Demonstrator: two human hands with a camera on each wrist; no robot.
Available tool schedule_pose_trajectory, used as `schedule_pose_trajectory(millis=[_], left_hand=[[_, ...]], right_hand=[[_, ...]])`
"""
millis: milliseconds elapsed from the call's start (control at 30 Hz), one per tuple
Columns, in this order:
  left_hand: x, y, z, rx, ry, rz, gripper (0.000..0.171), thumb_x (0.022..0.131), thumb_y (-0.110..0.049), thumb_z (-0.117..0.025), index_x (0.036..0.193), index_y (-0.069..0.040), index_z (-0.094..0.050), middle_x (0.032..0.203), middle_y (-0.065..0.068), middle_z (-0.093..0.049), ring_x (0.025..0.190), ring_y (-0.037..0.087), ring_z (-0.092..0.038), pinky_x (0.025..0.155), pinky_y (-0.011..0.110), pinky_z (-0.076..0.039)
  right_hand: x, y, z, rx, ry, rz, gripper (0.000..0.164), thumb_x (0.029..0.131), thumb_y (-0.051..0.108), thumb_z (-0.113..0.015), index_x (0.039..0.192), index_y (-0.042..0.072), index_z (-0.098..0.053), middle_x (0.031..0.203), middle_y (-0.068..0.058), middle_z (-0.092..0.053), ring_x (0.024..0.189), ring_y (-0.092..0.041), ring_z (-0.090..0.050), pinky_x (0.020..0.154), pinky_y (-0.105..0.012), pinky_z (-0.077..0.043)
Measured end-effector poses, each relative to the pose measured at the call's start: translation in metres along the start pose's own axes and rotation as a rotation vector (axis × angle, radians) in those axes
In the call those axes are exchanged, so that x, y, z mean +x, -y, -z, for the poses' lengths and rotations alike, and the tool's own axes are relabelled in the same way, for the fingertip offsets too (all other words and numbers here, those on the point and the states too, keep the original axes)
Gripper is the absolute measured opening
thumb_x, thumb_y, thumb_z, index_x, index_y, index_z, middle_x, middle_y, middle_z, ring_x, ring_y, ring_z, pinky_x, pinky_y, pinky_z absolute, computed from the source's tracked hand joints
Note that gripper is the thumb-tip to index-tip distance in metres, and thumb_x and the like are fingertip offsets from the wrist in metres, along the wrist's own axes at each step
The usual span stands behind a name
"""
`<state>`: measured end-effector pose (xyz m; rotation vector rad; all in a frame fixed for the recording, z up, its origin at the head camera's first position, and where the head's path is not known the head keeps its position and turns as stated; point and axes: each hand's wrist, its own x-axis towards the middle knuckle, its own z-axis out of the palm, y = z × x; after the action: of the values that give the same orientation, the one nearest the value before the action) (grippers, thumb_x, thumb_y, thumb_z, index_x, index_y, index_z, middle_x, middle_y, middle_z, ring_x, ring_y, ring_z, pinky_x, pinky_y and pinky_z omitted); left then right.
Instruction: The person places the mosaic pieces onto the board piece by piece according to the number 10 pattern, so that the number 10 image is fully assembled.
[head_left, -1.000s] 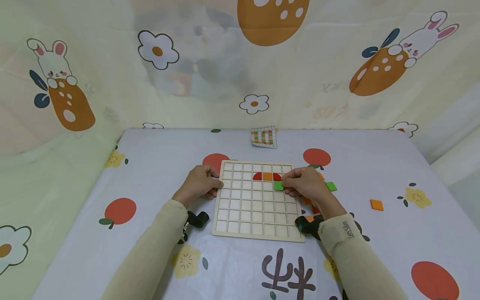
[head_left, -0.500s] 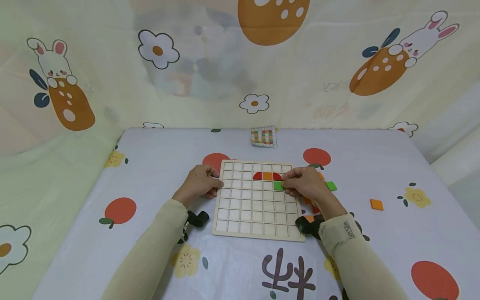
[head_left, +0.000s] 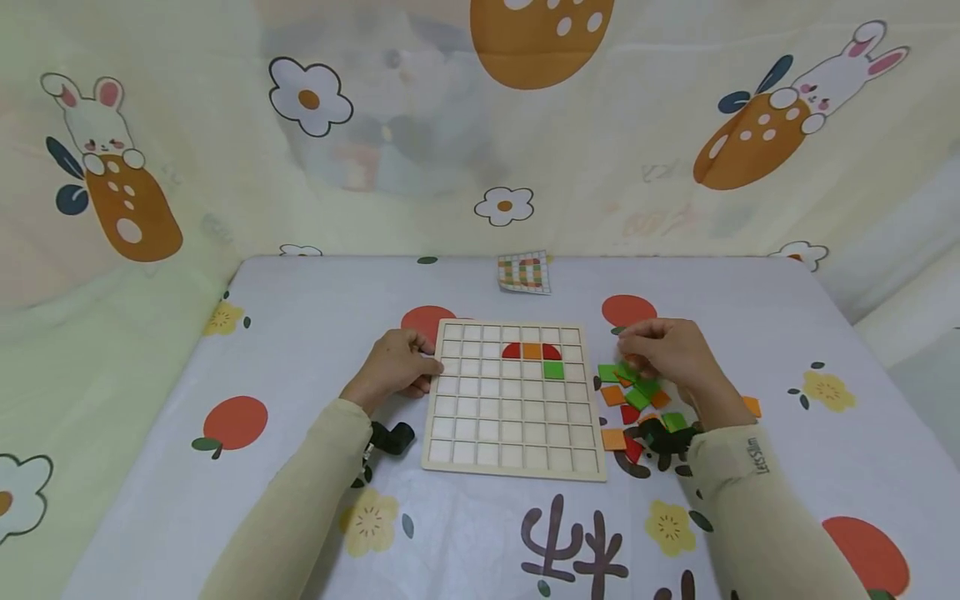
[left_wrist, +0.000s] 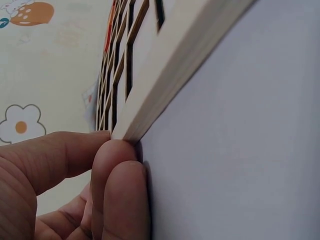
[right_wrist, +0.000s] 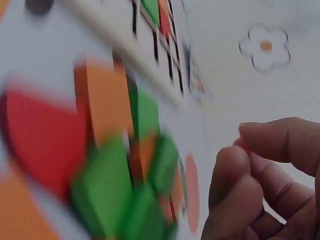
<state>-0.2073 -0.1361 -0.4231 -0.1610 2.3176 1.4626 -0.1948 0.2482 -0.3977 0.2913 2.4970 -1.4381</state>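
A pale wooden grid board (head_left: 517, 476) lies in the middle of the table. Its upper right part holds a red quarter-round tile (head_left: 512, 352), an orange square tile (head_left: 531, 352), another red tile (head_left: 551, 352) and, below that one, a green square tile (head_left: 553, 370). At the board's left edge, my left hand (head_left: 393, 364) pinches the rim; the left wrist view shows the fingertips (left_wrist: 120, 195) against its side. My right hand (head_left: 670, 354) hovers at the far side of the loose tiles, fingers loosely bent. Nothing shows between its fingertips in the right wrist view.
Several loose green, orange and red tiles (head_left: 637, 399) form a pile right of the board. A lone orange tile (head_left: 752, 407) lies farther right, partly behind my right wrist. A small printed pattern card (head_left: 524, 273) stands at the table's back edge.
My right hand has let go of the green tile, which stays in its grid cell, and has moved right to above the loose tiles. My left hand stays at the board's edge.
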Motion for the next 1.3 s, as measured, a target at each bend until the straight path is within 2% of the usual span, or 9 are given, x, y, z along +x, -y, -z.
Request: schedule_pose_trajectory(millis=[133,233,367,500,600,833,967,1100,1300], left_hand=[[0.0,0.0,0.001,0.002,-0.001,0.002,0.027,0.091,-0.007,-0.078,0.112,-0.003,-0.061,0.081,0.008,-0.062,0.057,0.015,-0.064,0.055,0.025,-0.058],[0.0,0.0,0.002,0.005,-0.001,0.003,0.027,0.091,-0.007,-0.078,0.112,-0.003,-0.061,0.081,0.008,-0.062,0.057,0.014,-0.064,0.055,0.025,-0.058],[0.0,0.001,0.003,-0.004,-0.004,0.007,0.027,0.091,-0.007,-0.077,0.112,-0.003,-0.06,0.081,0.007,-0.062,0.057,0.014,-0.063,0.055,0.025,-0.057],[-0.001,0.001,0.003,-0.005,-0.004,0.005,0.027,0.091,-0.007,-0.077,0.112,-0.003,-0.06,0.081,0.007,-0.062,0.057,0.014,-0.063,0.055,0.025,-0.057],[-0.001,0.0,0.003,0.001,-0.005,0.003,0.027,0.091,-0.007,-0.077,0.111,-0.003,-0.06,0.081,0.007,-0.062,0.057,0.014,-0.063,0.054,0.025,-0.057],[-0.001,0.0,0.002,-0.003,-0.007,0.002,0.027,0.091,-0.008,-0.078,0.111,-0.003,-0.061,0.081,0.008,-0.062,0.056,0.014,-0.064,0.054,0.025,-0.057],[0.0,0.001,0.002,-0.011,-0.008,0.004,0.028,0.09,-0.008,-0.078,0.112,-0.003,-0.061,0.083,0.008,-0.062,0.057,0.015,-0.064,0.054,0.025,-0.057],[-0.001,0.001,0.002,-0.014,-0.005,0.001,0.027,0.091,-0.008,-0.077,0.112,-0.003,-0.061,0.082,0.008,-0.062,0.057,0.015,-0.064,0.054,0.025,-0.057],[-0.001,0.001,0.001,-0.022,0.003,0.001,0.027,0.091,-0.007,-0.077,0.112,-0.003,-0.061,0.081,0.007,-0.062,0.057,0.014,-0.064,0.054,0.024,-0.057]], right_hand=[[0.0,-0.012,0.018,-0.123,-0.043,-0.038,0.037,0.102,0.028,-0.067,0.123,-0.003,-0.067,0.1,-0.01,-0.072,0.082,-0.023,-0.062,0.067,-0.028,-0.054],[-0.001,-0.018,0.026,-0.187,-0.051,-0.086,0.039,0.1,0.028,-0.07,0.122,-0.003,-0.067,0.094,-0.009,-0.067,0.082,-0.025,-0.059,0.066,-0.029,-0.052],[-0.003,-0.024,0.03,-0.256,-0.034,-0.131,0.041,0.097,0.029,-0.073,0.122,-0.003,-0.067,0.086,-0.007,-0.061,0.083,-0.026,-0.055,0.066,-0.03,-0.049],[-0.005,-0.026,0.028,-0.283,-0.024,-0.143,0.04,0.096,0.027,-0.074,0.121,-0.003,-0.067,0.091,-0.01,-0.063,0.084,-0.026,-0.057,0.067,-0.029,-0.05],[-0.005,-0.026,0.026,-0.27,-0.035,-0.153,0.039,0.095,0.025,-0.075,0.12,-0.003,-0.067,0.096,-0.013,-0.068,0.083,-0.026,-0.06,0.067,-0.028,-0.053],[-0.004,-0.03,0.025,-0.215,-0.066,-0.147,0.037,0.097,0.026,-0.074,0.12,-0.002,-0.066,0.096,-0.012,-0.07,0.082,-0.024,-0.064,0.067,-0.027,-0.056],[-0.002,-0.034,0.027,-0.147,-0.055,-0.115,0.039,0.1,0.024,-0.07,0.128,-0.002,-0.066,0.101,-0.012,-0.072,0.078,-0.021,-0.068,0.069,-0.025,-0.059],[-0.001,-0.036,0.03,-0.075,-0.018,-0.105,0.042,0.102,0.02,-0.067,0.136,-0.005,-0.061,0.097,-0.009,-0.072,0.075,-0.018,-0.071,0.07,-0.025,-0.061],[-0.006,-0.03,0.032,0.024,-0.052,-0.119,0.042,0.105,0.021,-0.062,0.139,-0.004,-0.059,0.101,-0.008,-0.072,0.076,-0.015,-0.076,0.074,-0.024,-0.062]])
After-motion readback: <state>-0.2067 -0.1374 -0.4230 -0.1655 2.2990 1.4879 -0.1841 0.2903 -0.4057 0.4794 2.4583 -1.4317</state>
